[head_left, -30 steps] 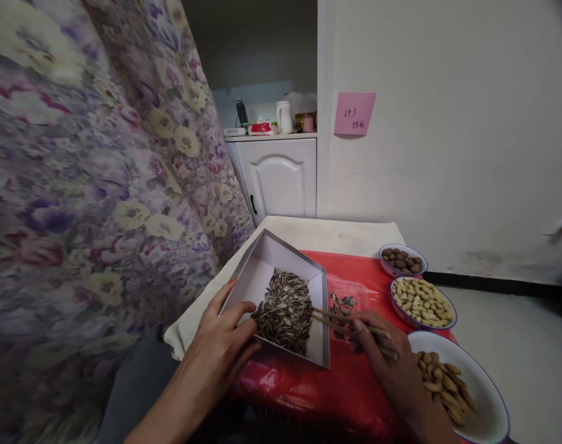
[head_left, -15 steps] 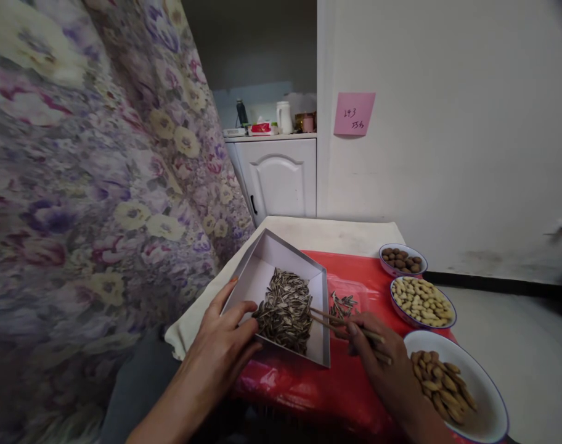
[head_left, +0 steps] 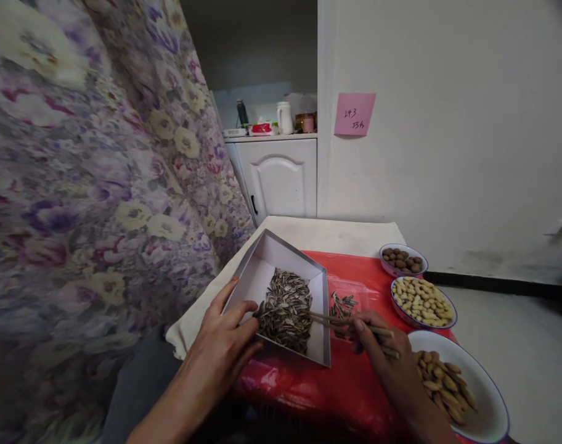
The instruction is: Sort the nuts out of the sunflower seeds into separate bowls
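A grey-edged box (head_left: 262, 246) with a white inside holds a heap of striped sunflower seeds (head_left: 288, 305). My left hand (head_left: 225, 330) grips the box's near left wall, with some fingers over the rim by the seeds. In my right hand (head_left: 378, 345) is a pair of chopsticks (head_left: 331, 318), their tips at the right edge of the heap. Whether a seed is between the tips is too small to tell. Beside the box, under the chopsticks, lies a smaller group of sunflower seeds (head_left: 343, 303), seemingly in a clear shallow tray.
Along the table's right side stand a bowl of round brown nuts (head_left: 403, 271), a bowl of peanuts (head_left: 453, 311) and a bowl of almond-like nuts (head_left: 482, 376). Red plastic (head_left: 304, 388) covers part of the pale tablecloth (head_left: 327, 231). A floral curtain (head_left: 124, 185) hangs at left.
The chopsticks have closed together somewhat and lie flatter, and my right hand has shifted slightly right. My left hand and the box stay in place.
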Available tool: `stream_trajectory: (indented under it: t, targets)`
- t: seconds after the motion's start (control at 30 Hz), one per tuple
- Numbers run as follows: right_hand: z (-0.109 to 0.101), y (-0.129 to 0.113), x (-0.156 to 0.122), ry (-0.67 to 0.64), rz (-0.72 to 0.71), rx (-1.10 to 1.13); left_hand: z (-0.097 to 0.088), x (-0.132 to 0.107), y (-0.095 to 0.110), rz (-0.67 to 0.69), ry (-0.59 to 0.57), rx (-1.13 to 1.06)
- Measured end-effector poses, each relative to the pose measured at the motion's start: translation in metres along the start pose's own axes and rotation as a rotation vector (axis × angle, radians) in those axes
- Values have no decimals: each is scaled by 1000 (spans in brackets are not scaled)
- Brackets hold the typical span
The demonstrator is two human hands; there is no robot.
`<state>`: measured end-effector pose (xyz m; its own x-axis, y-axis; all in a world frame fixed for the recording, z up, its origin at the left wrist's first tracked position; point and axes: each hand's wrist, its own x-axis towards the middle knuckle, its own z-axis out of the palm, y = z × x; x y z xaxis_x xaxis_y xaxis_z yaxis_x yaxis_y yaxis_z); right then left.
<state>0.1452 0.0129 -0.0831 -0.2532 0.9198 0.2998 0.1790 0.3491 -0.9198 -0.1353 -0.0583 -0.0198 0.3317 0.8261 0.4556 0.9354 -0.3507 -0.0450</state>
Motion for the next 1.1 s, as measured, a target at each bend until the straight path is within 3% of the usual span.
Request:
stream_trajectory:
  t: [0.8, 1.1]
  targets:
    - [-29, 13, 5, 139, 98, 107, -1, 2, 1, 5, 33, -1]
    - [-69, 11, -8, 397, 111, 29, -2, 2, 2, -6, 29, -18]
